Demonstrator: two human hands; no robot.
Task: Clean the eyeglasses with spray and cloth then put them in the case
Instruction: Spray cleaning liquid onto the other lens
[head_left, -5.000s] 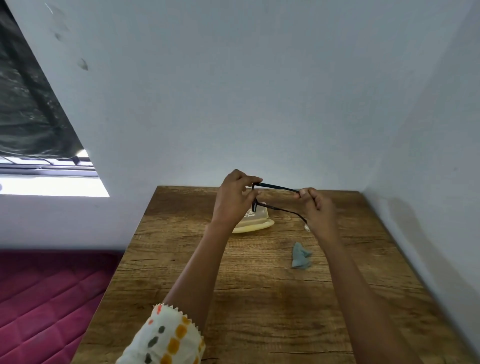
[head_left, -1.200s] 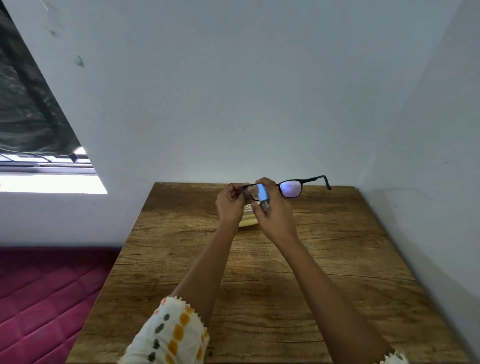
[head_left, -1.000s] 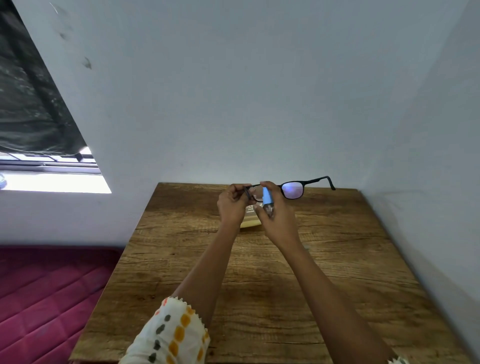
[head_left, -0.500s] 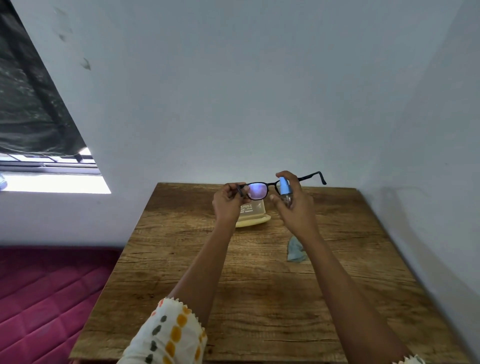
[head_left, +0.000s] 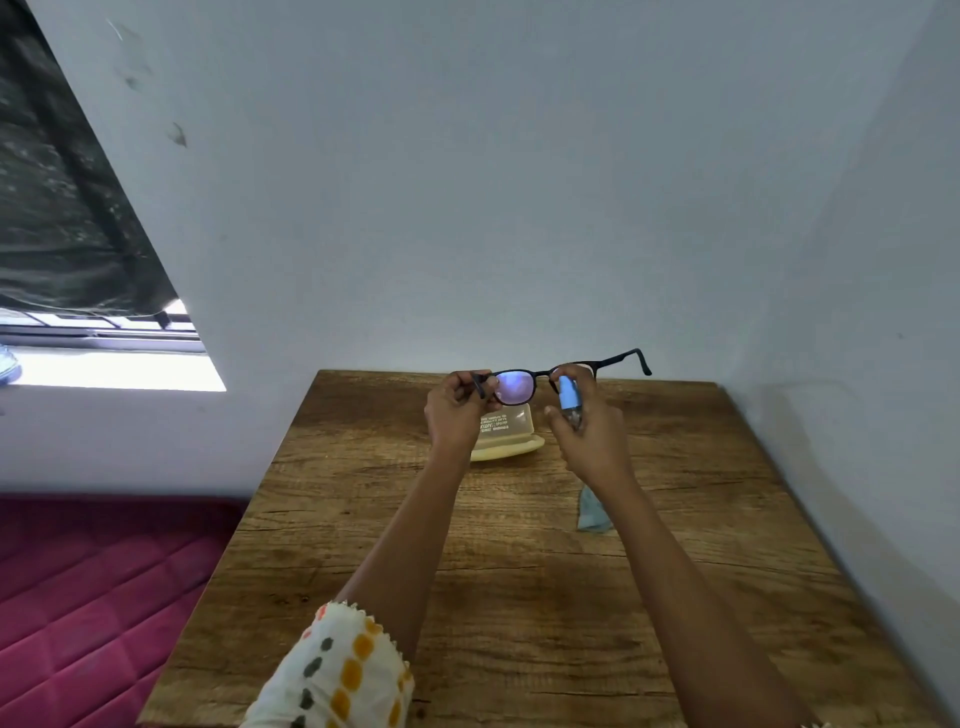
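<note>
Eyeglasses (head_left: 514, 387) with a black frame are held up above the desk (head_left: 519, 597). The left hand (head_left: 454, 410) pinches their left end, its grip curled tight at the hinge. Just below and right of that grip, a cream case (head_left: 511, 431) sits on the desk. Further right, the right hand (head_left: 589, 431) wraps its grip round a small blue spray bottle (head_left: 567, 397), its top close to the right lens. Below that grip a blue-grey cloth (head_left: 592, 512) lies on the desk, partly hidden by the forearm.

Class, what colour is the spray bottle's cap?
Light blue; the spray bottle cap shows best in the head view.
</note>
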